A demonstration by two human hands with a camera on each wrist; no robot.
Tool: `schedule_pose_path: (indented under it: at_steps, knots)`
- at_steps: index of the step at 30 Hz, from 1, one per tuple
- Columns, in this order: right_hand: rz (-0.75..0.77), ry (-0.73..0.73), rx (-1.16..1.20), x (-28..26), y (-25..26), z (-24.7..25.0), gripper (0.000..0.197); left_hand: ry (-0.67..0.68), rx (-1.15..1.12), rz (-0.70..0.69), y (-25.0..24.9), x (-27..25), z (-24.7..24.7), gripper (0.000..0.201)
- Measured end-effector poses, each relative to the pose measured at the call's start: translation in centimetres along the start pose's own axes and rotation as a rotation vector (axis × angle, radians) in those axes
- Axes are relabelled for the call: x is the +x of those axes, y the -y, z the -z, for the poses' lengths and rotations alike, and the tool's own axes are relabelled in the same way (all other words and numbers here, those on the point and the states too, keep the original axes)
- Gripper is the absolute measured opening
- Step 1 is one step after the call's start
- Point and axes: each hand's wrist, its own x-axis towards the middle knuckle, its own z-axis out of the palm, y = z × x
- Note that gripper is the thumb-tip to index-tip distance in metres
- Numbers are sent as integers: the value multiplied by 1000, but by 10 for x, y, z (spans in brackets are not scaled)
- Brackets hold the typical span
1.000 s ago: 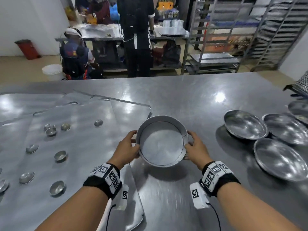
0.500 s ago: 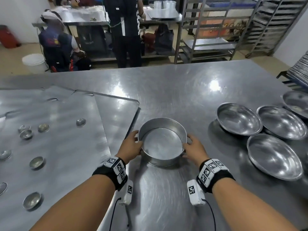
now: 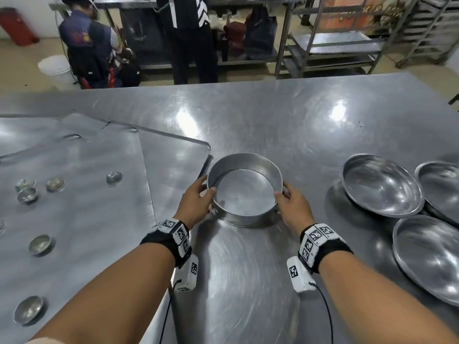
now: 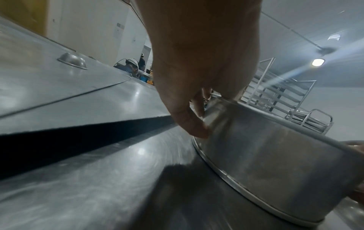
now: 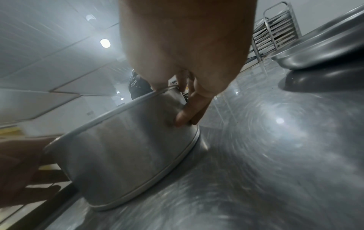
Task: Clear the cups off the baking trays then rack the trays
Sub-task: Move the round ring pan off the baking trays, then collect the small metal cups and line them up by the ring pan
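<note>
A round, straight-walled metal pan [image 3: 244, 194] stands on the steel table [image 3: 273, 125], empty inside. My left hand [image 3: 198, 199] grips its left wall, thumb on the rim [image 4: 226, 96] and fingers [image 4: 189, 123] curled on the outside. My right hand [image 3: 290, 202] grips the right wall the same way, fingers [image 5: 189, 112] against the side. To the left lie flat, overlapping baking trays [image 3: 82, 214]. Several small metal cups [image 3: 39, 244] stand scattered on them, one [image 4: 72, 60] near the tray's far edge.
Three wide, shallow metal bowls [image 3: 380, 184] sit at the table's right side. Beyond the table stand two people [image 3: 191, 38], a white bucket [image 3: 53, 65] and tall tray racks [image 3: 330, 33]. A red bin [image 3: 17, 26] is at the far left.
The pan has come down from a raised, tilted hold onto the table and sits flat, a little farther from me. Both hands have stayed on its sides.
</note>
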Motion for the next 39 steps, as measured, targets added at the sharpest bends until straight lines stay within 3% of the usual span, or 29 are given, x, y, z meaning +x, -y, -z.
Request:
schedule_pose_path:
  at_steps: [6, 14, 22, 26, 31, 39]
  knots:
    - [2, 16, -37, 15, 4, 3, 56, 3, 38, -9, 2, 21, 0, 42]
    - [-40, 26, -4, 23, 10, 4, 54, 11, 37, 18, 5, 32, 0, 60]
    - [-73, 27, -330, 22, 34, 9, 64, -40, 93, 115, -6, 25, -1, 56]
    - [59, -64, -530, -1, 53, 2, 57, -27, 115, 109, -7, 1, 14, 59]
    - [268, -21, -551, -37, 94, -48, 40, -83, 159, 91, -1, -43, 59, 37]
    - [430, 379, -595, -105, 125, -185, 40, -217, 375, 187, 49, -142, 192, 43]
